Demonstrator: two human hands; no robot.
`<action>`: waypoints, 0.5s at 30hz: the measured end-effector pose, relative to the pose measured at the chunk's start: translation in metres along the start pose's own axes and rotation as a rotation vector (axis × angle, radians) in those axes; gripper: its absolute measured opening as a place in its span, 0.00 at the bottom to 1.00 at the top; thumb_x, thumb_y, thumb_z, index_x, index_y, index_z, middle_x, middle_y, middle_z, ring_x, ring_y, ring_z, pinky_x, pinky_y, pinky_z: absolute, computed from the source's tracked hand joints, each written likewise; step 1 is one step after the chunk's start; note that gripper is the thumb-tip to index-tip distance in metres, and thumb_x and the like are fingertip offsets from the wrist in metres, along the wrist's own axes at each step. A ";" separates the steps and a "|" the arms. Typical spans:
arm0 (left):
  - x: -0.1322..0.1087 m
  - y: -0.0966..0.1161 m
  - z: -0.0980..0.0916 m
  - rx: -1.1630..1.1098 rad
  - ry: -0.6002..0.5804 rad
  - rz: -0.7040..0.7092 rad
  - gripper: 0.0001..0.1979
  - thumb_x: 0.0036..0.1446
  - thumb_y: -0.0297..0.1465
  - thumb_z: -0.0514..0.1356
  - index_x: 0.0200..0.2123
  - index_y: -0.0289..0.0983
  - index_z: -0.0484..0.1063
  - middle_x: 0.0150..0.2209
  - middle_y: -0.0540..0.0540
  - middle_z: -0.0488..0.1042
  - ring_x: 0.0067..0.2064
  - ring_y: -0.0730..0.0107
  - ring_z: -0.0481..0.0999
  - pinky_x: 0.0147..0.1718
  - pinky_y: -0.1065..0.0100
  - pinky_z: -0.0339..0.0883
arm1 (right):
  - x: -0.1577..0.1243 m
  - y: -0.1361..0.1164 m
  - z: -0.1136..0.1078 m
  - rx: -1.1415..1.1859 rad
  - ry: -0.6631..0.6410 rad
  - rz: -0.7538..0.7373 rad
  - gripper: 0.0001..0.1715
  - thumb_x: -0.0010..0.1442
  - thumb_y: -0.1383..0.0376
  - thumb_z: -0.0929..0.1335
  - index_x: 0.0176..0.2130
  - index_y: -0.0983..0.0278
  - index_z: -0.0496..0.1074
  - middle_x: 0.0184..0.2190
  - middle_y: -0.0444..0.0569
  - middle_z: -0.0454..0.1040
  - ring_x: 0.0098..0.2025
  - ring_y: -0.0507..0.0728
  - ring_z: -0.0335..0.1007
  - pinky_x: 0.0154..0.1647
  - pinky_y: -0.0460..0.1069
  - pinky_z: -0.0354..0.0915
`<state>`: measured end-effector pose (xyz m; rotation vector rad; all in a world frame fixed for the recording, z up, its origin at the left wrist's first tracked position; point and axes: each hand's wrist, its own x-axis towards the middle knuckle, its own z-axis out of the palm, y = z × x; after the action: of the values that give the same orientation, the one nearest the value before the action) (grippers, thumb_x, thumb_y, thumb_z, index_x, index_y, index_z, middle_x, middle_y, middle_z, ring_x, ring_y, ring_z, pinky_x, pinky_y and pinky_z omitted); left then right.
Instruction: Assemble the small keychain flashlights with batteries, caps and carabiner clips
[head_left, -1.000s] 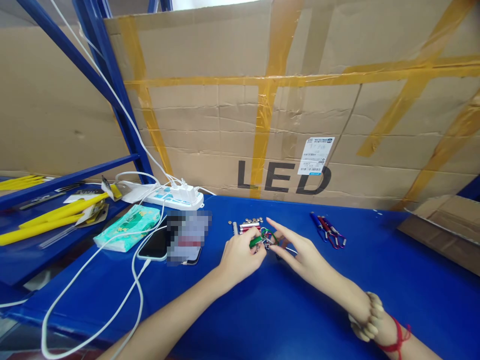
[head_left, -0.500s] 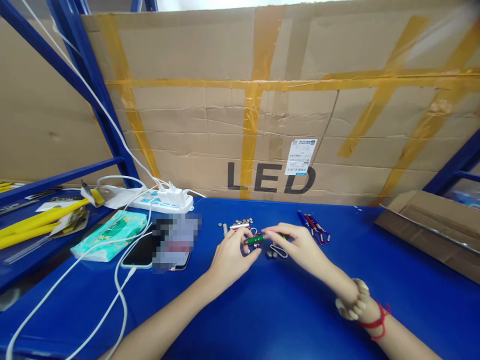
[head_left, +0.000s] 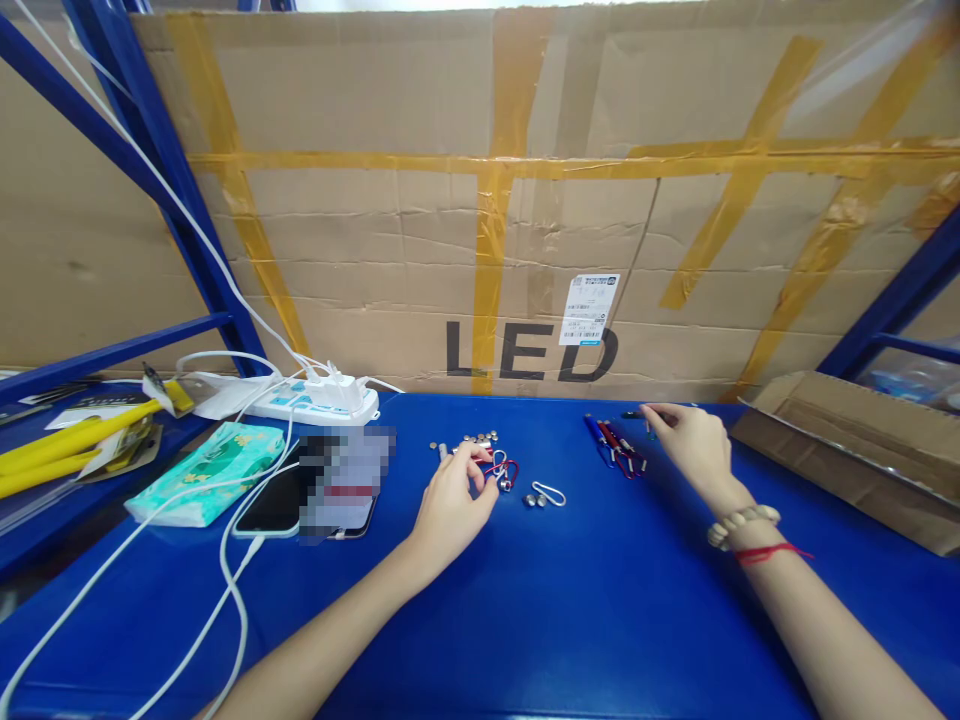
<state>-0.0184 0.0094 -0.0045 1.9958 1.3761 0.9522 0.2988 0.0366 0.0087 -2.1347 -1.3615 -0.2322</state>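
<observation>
My right hand (head_left: 691,448) is at the right, its fingers closed on a slim green keychain flashlight (head_left: 651,433), mostly covered by the fingers with a dark end sticking out to the left. Just left of it lie a blue keychain flashlight (head_left: 595,430) and a red one (head_left: 611,436), with carabiner clips at their near ends. My left hand (head_left: 450,505) hovers over small parts, thumb and forefinger apart. By its fingertips are a red carabiner (head_left: 513,474) and a red-and-silver tube, partly hidden. Several button cells (head_left: 481,437) sit behind the fingers.
A silver carabiner (head_left: 551,493) and small round metal pieces (head_left: 535,500) lie mid-table. Phones (head_left: 266,505), a tissue pack (head_left: 206,475), white cables and a power strip (head_left: 330,398) occupy the left. A cardboard box (head_left: 847,460) stands right; a large carton (head_left: 375,250) walls the back.
My right hand has carried the green flashlight away from my left hand, rightward to beside the blue and red ones. My left hand has let go of it and stays near the small parts.
</observation>
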 end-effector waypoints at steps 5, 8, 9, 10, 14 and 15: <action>0.002 0.001 -0.006 0.075 0.072 -0.044 0.08 0.50 0.26 0.54 0.36 0.41 0.64 0.27 0.52 0.68 0.38 0.67 0.68 0.33 0.69 0.59 | 0.005 0.014 0.009 -0.010 -0.106 -0.014 0.17 0.54 0.58 0.65 0.39 0.63 0.77 0.29 0.53 0.79 0.36 0.64 0.74 0.28 0.51 0.62; 0.003 0.002 -0.011 0.138 0.086 -0.073 0.08 0.51 0.27 0.54 0.36 0.41 0.66 0.31 0.51 0.69 0.39 0.66 0.68 0.32 0.70 0.59 | 0.007 0.019 0.014 -0.032 -0.170 0.018 0.19 0.52 0.59 0.67 0.42 0.65 0.76 0.30 0.55 0.78 0.36 0.65 0.74 0.28 0.52 0.63; 0.003 0.002 -0.012 0.166 0.081 -0.075 0.08 0.52 0.27 0.54 0.36 0.41 0.66 0.32 0.50 0.69 0.39 0.66 0.67 0.32 0.70 0.60 | 0.007 0.020 0.015 -0.049 -0.191 0.021 0.18 0.52 0.60 0.67 0.41 0.65 0.76 0.30 0.55 0.78 0.35 0.65 0.74 0.28 0.52 0.63; 0.004 0.002 -0.013 0.197 0.069 -0.069 0.08 0.52 0.28 0.54 0.37 0.41 0.67 0.34 0.49 0.70 0.40 0.65 0.67 0.32 0.69 0.61 | 0.007 0.020 0.015 -0.070 -0.212 0.018 0.18 0.51 0.61 0.68 0.41 0.64 0.77 0.31 0.55 0.78 0.35 0.65 0.74 0.27 0.52 0.63; 0.004 -0.003 -0.013 0.348 -0.020 0.035 0.12 0.56 0.29 0.54 0.45 0.40 0.68 0.42 0.45 0.70 0.46 0.61 0.65 0.42 0.63 0.63 | 0.004 0.019 0.012 -0.143 -0.270 0.000 0.14 0.50 0.66 0.67 0.38 0.61 0.78 0.33 0.53 0.78 0.36 0.66 0.74 0.28 0.52 0.63; 0.004 -0.004 -0.012 0.380 -0.044 0.068 0.13 0.57 0.29 0.54 0.46 0.40 0.68 0.44 0.44 0.69 0.47 0.60 0.64 0.44 0.61 0.62 | 0.004 0.018 0.011 -0.149 -0.275 0.000 0.14 0.50 0.67 0.66 0.37 0.60 0.78 0.34 0.53 0.78 0.36 0.66 0.74 0.28 0.52 0.64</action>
<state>-0.0291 0.0151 0.0003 2.3375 1.5654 0.7088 0.3145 0.0400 -0.0054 -2.3585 -1.5388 -0.0407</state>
